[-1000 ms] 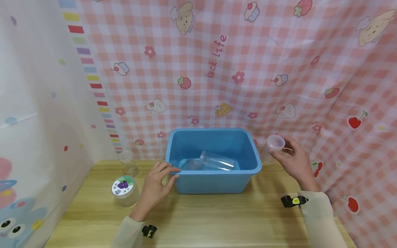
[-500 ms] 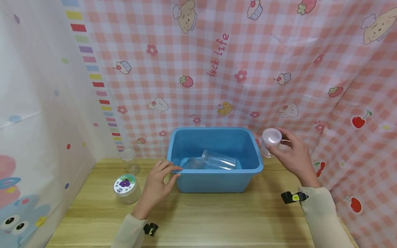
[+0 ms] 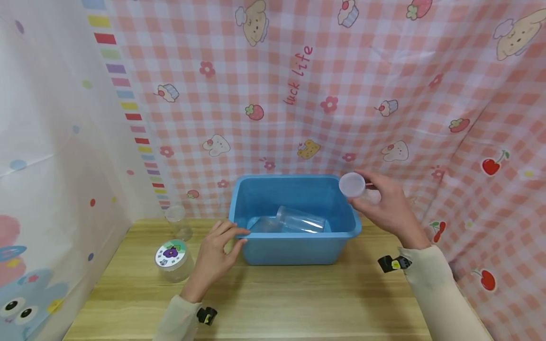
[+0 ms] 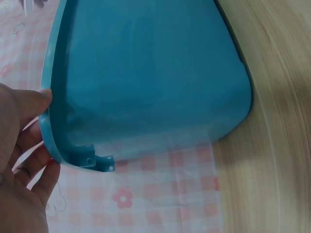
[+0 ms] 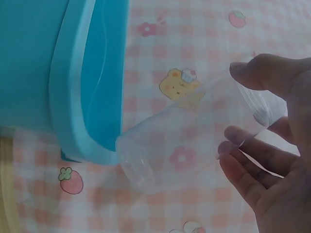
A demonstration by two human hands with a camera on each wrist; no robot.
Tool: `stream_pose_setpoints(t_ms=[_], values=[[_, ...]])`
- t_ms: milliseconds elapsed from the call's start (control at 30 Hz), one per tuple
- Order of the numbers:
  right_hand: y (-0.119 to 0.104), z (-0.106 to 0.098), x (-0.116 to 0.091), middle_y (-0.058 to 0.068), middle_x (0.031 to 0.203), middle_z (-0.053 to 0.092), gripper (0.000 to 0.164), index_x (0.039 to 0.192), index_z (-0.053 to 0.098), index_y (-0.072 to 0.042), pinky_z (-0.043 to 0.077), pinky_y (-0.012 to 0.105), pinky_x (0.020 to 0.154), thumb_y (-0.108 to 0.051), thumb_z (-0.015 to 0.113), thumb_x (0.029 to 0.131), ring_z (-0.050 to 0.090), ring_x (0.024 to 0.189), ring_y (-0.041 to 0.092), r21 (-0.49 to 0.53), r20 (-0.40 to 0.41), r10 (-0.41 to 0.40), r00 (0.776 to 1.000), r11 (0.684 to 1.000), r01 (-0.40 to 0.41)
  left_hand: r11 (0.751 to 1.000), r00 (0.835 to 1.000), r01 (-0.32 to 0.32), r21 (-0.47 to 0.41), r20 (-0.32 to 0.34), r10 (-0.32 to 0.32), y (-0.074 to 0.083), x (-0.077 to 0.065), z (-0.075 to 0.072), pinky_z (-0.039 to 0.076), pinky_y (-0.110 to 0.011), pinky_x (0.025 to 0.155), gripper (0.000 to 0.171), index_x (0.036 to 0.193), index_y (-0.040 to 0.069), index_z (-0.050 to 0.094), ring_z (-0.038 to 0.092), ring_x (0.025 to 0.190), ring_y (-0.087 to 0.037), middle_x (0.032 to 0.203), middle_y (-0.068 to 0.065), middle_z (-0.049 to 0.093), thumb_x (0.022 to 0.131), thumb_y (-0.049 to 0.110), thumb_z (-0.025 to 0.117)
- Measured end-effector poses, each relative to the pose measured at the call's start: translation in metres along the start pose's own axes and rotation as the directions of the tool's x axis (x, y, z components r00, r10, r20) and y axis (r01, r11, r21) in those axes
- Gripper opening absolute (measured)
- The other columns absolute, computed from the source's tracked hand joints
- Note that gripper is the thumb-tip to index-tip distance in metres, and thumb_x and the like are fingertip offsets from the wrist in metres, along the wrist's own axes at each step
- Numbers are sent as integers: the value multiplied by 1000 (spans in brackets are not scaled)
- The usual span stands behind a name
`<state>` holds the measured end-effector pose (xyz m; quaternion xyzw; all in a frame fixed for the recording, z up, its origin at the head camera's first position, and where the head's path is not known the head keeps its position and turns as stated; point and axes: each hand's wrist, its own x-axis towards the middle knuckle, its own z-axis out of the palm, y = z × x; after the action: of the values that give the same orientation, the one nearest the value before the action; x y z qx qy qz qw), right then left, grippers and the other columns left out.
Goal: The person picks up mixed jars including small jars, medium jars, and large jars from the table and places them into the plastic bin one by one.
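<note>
My right hand (image 3: 388, 206) holds a clear plastic jar (image 5: 165, 141) by its lidded end, thumb on one side and fingers on the other. In the head view its pale lid (image 3: 351, 184) overlaps the right end of a blue plastic tub (image 3: 294, 251); in the right wrist view its base lies close to the tub's rim. My left hand (image 3: 215, 251) grips the tub's rim (image 4: 47, 77) at the front left corner, thumb and fingers on either side. Inside the tub, a clear jar (image 3: 300, 220) lies on its side, beside another clear container (image 3: 264, 225) partly hidden by the front wall.
Left of the tub, a squat clear jar (image 3: 175, 265) with a purple-printed lid stands on the wooden table (image 3: 290, 303). Behind it is a taller clear jar (image 3: 179, 223). A pink checked cloth (image 3: 273, 94) hangs close behind the tub, and another cloth closes the right side.
My right hand has lifted the clear jar and carried it left, from beside the tub to over its right rim. My left hand has stayed on the rim.
</note>
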<state>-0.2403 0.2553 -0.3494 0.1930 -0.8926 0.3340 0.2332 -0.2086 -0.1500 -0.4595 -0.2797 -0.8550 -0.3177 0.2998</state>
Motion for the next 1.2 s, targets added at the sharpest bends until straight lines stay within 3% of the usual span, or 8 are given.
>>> stream_pose_setpoints(t_ms=[300, 600, 800, 967, 1200], values=[[-18, 6, 10, 13, 135, 63, 67, 146, 56, -15, 56, 57, 93, -19, 85, 86, 61, 116, 31, -122, 138, -28, 990, 992, 45, 1000, 1000, 3, -6, -4, -3, 0, -1, 1, 55, -39, 84, 17, 104, 17, 78, 59, 101, -17, 100, 3, 68, 88, 11, 81], [-25, 15, 17, 16, 145, 58, 65, 145, 58, -15, 52, 59, 100, -20, 85, 85, 53, 131, 37, -159, 301, -70, 951, 980, 123, 1000, 1000, 14, -9, 2, -14, 0, -1, 0, 55, -38, 85, 16, 104, 16, 78, 59, 102, -17, 100, 3, 68, 89, 11, 80], [-30, 19, 17, 16, 150, 54, 70, 146, 57, -17, 46, 64, 107, -24, 87, 84, 47, 140, 41, -145, 396, 6, 918, 988, 56, 1000, 1000, -4, -3, -9, 4, 1, -1, 0, 55, -38, 83, 16, 103, 17, 78, 59, 101, -17, 100, 3, 68, 88, 11, 81], [-30, 18, 15, 15, 154, 51, 73, 149, 54, -19, 41, 67, 110, -33, 85, 85, 41, 145, 41, -143, 411, 38, 911, 989, 23, 1000, 1000, -2, -4, -9, 2, 0, -1, 0, 55, -39, 83, 16, 103, 17, 78, 59, 101, -17, 100, 4, 68, 89, 11, 81], [-24, 16, 7, 13, 157, 48, 76, 151, 51, -18, 39, 68, 111, -41, 82, 86, 41, 146, 40, -122, 356, 20, 934, 992, 25, 1000, 1000, 2, -9, -9, -2, 0, -1, 0, 55, -39, 83, 15, 103, 17, 78, 59, 101, -17, 100, 3, 68, 89, 11, 80]])
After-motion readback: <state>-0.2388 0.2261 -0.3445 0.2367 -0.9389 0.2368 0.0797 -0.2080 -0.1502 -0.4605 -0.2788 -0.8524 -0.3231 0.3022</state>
